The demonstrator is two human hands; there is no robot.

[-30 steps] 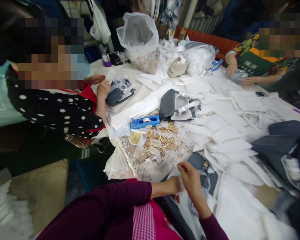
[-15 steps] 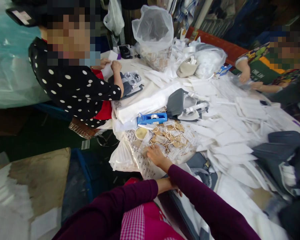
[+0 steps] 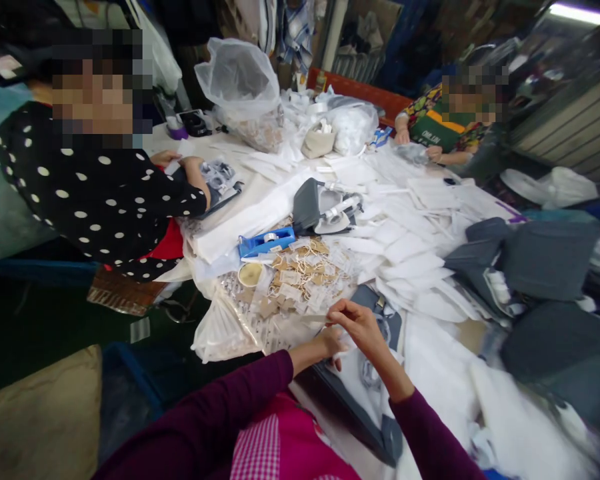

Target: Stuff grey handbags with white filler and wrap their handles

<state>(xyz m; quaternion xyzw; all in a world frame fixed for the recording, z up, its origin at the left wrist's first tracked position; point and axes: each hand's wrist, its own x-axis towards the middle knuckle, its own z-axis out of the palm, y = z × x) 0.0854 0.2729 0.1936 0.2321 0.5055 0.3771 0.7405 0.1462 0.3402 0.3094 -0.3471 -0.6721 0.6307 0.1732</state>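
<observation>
My right hand (image 3: 359, 325) and my left hand (image 3: 331, 344) meet at the near table edge, over a grey bag (image 3: 380, 313) wrapped in white. The right fingers pinch a small pale tag or strip (image 3: 316, 319) that I cannot make out well. The left fingers are curled close under the right hand, and what they hold is hidden. Just beyond lies a heap of brown string tags (image 3: 305, 273) on clear plastic.
A blue tape dispenser (image 3: 266, 241), a tape roll (image 3: 251, 273) and a grey bag (image 3: 325, 208) lie mid-table among white paper sheets (image 3: 420, 260). A person in polka dots (image 3: 95, 193) works at the left, another (image 3: 445, 127) at the far side. Grey bags (image 3: 540, 260) pile at the right.
My right hand has drawn back from the tag heap to my left hand, now pinching a small pale piece. The view has swung a little to the right.
</observation>
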